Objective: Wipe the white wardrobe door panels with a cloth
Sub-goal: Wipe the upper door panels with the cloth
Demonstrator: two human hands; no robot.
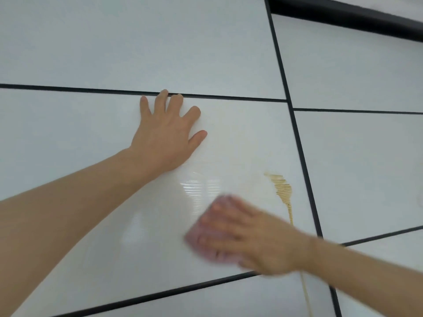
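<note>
Over on the left, the left hand (168,131) is planted flat on the white door panel (68,138), fingers spread wide and straight, holding nothing. The bare forearm runs down to the lower left corner. The tips of the two middle fingers reach the thin black seam (91,90) that divides this panel from the one above it, and the thumb points off to the right.

Moving across the same panel, there's a glossy patch with a bright striped reflection (199,187) just below that left hand.

Now the right hand (249,236), low and right of centre, blurred with motion. It presses a pink cloth (206,241) flat against the panel, fingers laid out straight over the top of it, the cloth peeking out past the fingertips on the left side. No curl visible, just a flat palm press, though the blur hides finer detail of the hold. The cloth sits in the lower right part of that middle panel, close above the slanted black seam along its bottom edge.

Just right of the hand, a yellowish-brown stain (283,191) streaks the panel, ridged at the top and trailing down in a thin drip, apart from the cloth.

Further right, the vertical black seam (297,138), then more white panels, and a dark top rail (343,14) in the upper right corner.
</note>
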